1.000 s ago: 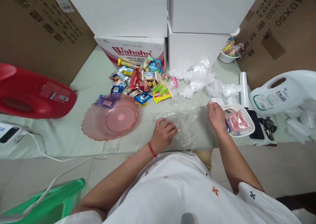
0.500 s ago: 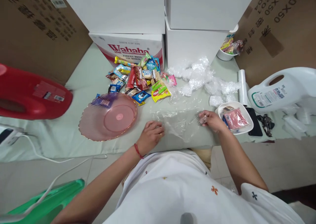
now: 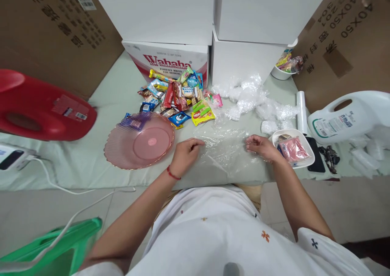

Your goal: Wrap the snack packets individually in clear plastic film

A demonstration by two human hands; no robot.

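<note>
A clear plastic bag (image 3: 227,152) is spread between my hands, low over the front of the cloth-covered table. At its left edge, my left hand (image 3: 187,154) pinches the film with thumb and forefinger. On the other side, my right hand (image 3: 261,147) has its fingers closed on the bag's right edge. To the left of my left hand stands a pink ribbed plastic bowl (image 3: 140,162) with a gold rim. A white square tub (image 3: 311,156) holding wrapped items, one of them pink, is beside my right wrist.
Wrapped snacks (image 3: 179,95) lie heaped before a Wahaha carton (image 3: 134,59). Crumpled clear plastic (image 3: 250,99) lies to their right. A red jug (image 3: 45,109) stands left; a white detergent bottle (image 3: 344,119), a black phone (image 3: 315,158) and keys (image 3: 330,158) are right.
My left hand has turned, its fingers now drawn into a pinch on the bag's edge. The bag looks flatter and more spread out. The whole view has shifted slightly.
</note>
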